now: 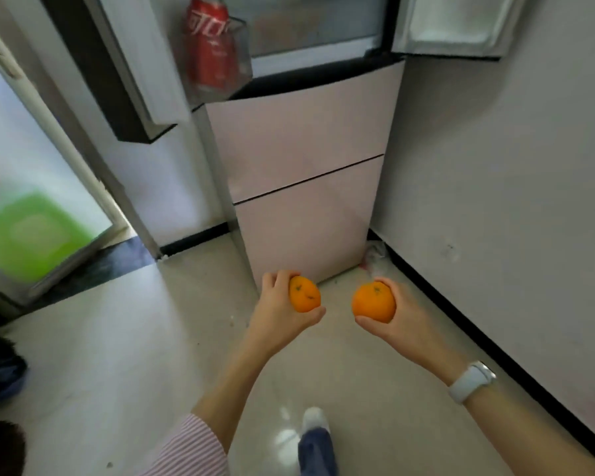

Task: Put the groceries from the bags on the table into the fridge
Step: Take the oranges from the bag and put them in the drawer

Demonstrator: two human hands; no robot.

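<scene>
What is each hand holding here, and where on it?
Left hand cups an orange round its side; right hand cups another orange likewise.

Pale tiled floor (pixel 93 355), white wall (pixel 512 166), black skirting (pixel 478 338).

Pale tiled floor (pixel 358 389) bears the pink fridge (pixel 306 187)

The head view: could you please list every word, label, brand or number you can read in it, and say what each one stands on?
Red bottle in the open fridge door's shelf: white brand lettering, too blurred to read letter by letter.
White watch on the right wrist: no text can be read.
Two oranges, left one and right one: dark marks only, no writing.
Pink drawer fronts: no text.
</scene>
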